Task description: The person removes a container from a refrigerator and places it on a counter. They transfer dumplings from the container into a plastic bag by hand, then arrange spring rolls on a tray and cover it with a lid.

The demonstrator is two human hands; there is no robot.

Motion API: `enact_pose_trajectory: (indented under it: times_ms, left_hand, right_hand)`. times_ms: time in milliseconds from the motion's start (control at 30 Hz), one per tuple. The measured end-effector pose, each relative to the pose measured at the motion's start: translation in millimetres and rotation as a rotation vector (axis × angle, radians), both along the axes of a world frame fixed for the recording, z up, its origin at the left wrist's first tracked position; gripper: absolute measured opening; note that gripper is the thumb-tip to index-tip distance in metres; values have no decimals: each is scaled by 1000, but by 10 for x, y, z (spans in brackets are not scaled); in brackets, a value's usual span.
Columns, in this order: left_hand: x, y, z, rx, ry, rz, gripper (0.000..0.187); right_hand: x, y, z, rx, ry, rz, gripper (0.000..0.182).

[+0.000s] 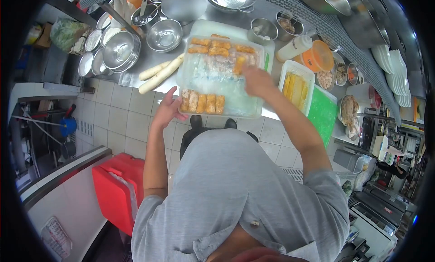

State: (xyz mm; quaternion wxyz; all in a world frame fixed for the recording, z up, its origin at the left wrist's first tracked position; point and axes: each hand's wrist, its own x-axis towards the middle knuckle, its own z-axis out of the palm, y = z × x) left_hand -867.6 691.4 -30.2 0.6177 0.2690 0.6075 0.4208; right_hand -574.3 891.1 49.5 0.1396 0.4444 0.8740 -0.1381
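A translucent plastic tray [235, 105] sits on the counter in front of me, its near edge jutting past the counter edge. Golden-brown oblong food pieces [210, 104] stand in a row at its near left, and several more lie along the far side, over a cloudy whitish base. At the tray's near left corner, my left hand [166, 110] has its thumb and fingers apart, the fingertips against the rim. Over the tray's right part, my right hand [259, 83] pinches a golden-brown oblong food piece [239, 65]; the fingertips are partly hidden.
Two long white radishes [161, 74] and metal bowls [164, 35] lie to the left. At right are a white container of yellow strips [295, 87], a green cutting board [322, 114], a squeeze bottle [294, 47] and an orange tub [317, 55]. A red bin [115, 187] stands low left.
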Motion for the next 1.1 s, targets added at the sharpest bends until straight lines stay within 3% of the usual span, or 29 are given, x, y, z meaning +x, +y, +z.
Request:
enact_pose_trajectory:
  times_ms: [133,267,333,433,533,633,733,800,833,933,1067,1100]
  left_hand:
    - [10,4,48,4,-1,8,70]
    - [27,11,109,-16,9,7,71]
    - [23,21,100,-25,17,1,71]
    - [19,22,101,-23,-1,-5,71]
    - [11,28,90,-31,-7,-7,72]
    - [7,25,75,-16,-5,1,72]
    - [-6,27,60,-4,0,-12,72]
    - [3,35,83,-7,-1,-1,72]
    - [9,27,91,-11,-1,2,72]
    - [-10,27,62,-14,-6,-13,72]
    - [0,39,104,-13,9,-17,73]
    - [-2,36,91,-6,12,-21,73]
  right_hand:
    - [147,-365,-82,-123,93,73,38]
    - [177,43,-79,73,375,-165,43]
    - [82,316,-69,113,372,-241,44]
    - [-48,628,-354,-100,396,-41,45]
    - [-52,503,-550,-11,459,220,48]
    - [46,113,-331,-228,384,163,48]
    - [120,-266,-341,-240,376,340,42]
    - [142,-405,-183,-226,463,325,38]
    - [141,-438,-91,-221,508,315,37]
    - [140,-256,162,-293,354,-61,37]
    - [141,-183,105,-369,146,36,37]
    - [126,-90,91,-210,185,57,34]
